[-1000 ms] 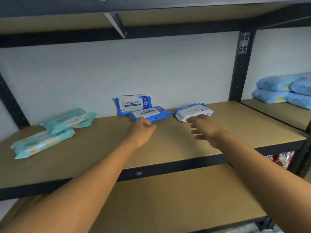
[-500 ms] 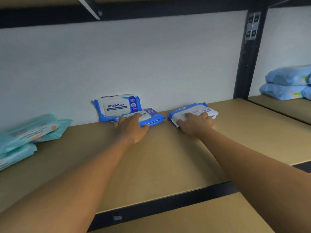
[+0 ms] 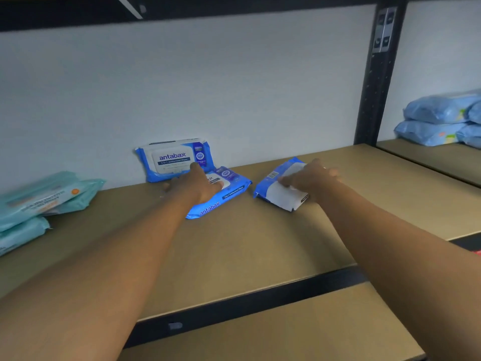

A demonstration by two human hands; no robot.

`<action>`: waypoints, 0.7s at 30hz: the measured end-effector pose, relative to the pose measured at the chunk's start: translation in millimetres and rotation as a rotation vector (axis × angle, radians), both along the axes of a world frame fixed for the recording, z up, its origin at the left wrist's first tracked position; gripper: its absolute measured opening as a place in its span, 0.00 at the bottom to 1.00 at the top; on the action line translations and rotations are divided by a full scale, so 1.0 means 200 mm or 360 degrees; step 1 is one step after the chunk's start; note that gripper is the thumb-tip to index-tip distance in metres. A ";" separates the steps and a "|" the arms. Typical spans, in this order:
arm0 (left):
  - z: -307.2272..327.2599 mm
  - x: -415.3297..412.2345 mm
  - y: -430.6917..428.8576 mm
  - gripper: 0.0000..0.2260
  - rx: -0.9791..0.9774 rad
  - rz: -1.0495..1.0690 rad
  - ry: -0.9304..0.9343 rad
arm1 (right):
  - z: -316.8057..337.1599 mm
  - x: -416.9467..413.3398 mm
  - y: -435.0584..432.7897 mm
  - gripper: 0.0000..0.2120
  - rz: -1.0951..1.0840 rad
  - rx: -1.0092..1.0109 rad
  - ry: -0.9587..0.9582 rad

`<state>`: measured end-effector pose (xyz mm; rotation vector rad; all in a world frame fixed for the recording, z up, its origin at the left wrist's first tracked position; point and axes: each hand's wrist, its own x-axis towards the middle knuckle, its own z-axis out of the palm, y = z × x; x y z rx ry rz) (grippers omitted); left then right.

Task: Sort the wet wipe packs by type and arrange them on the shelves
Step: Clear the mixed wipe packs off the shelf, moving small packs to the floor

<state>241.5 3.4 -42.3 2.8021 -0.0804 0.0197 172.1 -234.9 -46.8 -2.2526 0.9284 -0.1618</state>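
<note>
Left hand [image 3: 200, 187]: fingers straight, pressing flat antabax pack [image 3: 230, 190]. Right hand [image 3: 312, 178]: fingers curled round tilted blue pack [image 3: 274, 195].

1 head view, close, facing forward and down onto shelf [image 3: 260, 243]

The teal packs [image 3: 39, 201] at the left are smeared by blur and cut off by the picture's edge, so their print cannot be read. The light-blue packs [image 3: 437, 121] on the next shelf run out past the right edge. The left hand [image 3: 197, 186] covers most of the label of the flat antabax pack [image 3: 226, 195], and the right hand [image 3: 312, 178] hides the far side of the tilted blue pack [image 3: 276, 192], whose barcode is too small to read.
</note>
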 end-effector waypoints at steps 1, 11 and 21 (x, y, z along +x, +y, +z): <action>0.02 -0.01 0.01 0.40 -0.0069 0.0037 0.0063 | 0.02 -0.03 0.00 0.46 0.0031 0.0098 -0.0007; 0.07 -0.43 0.18 0.34 -0.0474 -0.0086 0.0319 | 0.13 -0.48 0.07 0.18 0.0307 0.0730 -0.0057; -0.07 -1.18 0.37 0.30 -0.1093 -0.0013 0.0091 | -0.05 -1.16 0.21 0.33 0.0361 0.0959 -0.0630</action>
